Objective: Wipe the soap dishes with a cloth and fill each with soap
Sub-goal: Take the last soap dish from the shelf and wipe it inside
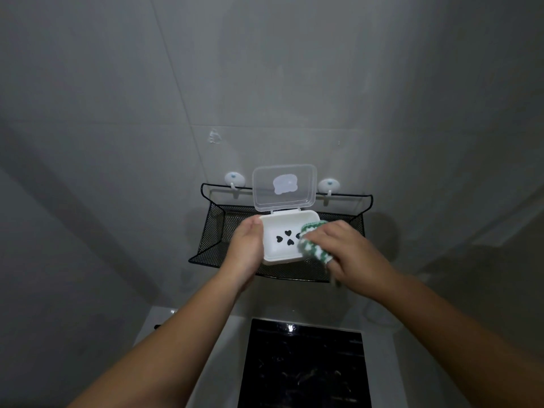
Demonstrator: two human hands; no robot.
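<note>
A white soap dish (278, 250) with heart-shaped drain holes is held in front of the black mesh basket (212, 231). Its clear hinged lid (284, 187) stands open and upright. My left hand (245, 248) grips the dish by its left side. My right hand (344, 248) holds a green and white knitted cloth (312, 244) and presses it into the right end of the dish. No soap is in view.
The basket hangs on two white wall hooks (234, 179) against a grey tiled wall. Below me is a white ledge (164, 322) with a dark glossy rectangular panel (303, 366).
</note>
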